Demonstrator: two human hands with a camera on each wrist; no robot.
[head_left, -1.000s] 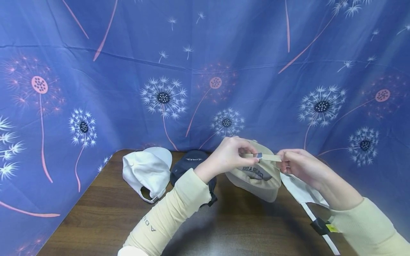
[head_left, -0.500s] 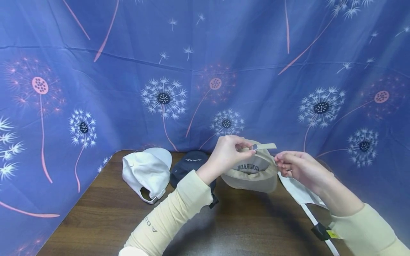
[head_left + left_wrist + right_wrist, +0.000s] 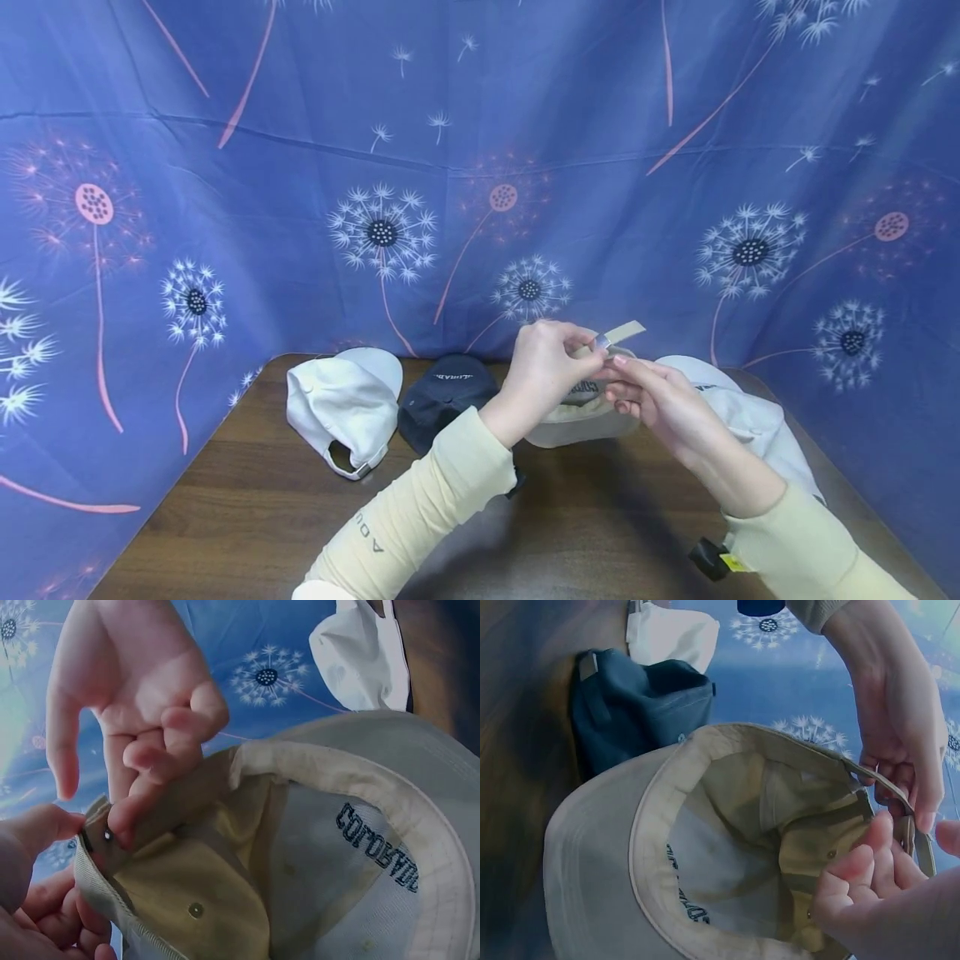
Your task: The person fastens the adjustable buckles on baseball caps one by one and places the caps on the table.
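Observation:
A beige baseball cap [image 3: 581, 431] is held up over the table, its inside showing the dark letters of COLORADO. My left hand [image 3: 543, 357] pinches the cap's back strap by the metal buckle [image 3: 602, 342], between thumb and fingers. Past the buckle the free strap end [image 3: 627, 331] sticks out to the upper right. My right hand [image 3: 675, 408] is at the same spot, thumb side close to the left thumb. In the left wrist view its index fingertip [image 3: 124, 821] touches the band from inside, while its thumb stands apart from it.
On the wooden table [image 3: 225, 508] lie a white cap [image 3: 341, 404] at left, a dark cap [image 3: 442, 400] beside it and another white cap [image 3: 757, 421] at right. A blue dandelion-print cloth [image 3: 622, 208] hangs behind. A black wrist device [image 3: 708, 558] is at the right sleeve.
My right hand has let go of the strap end and moved left to the buckle. The strap end now points up freely. The left hand keeps its pinch; the right white cap is more uncovered.

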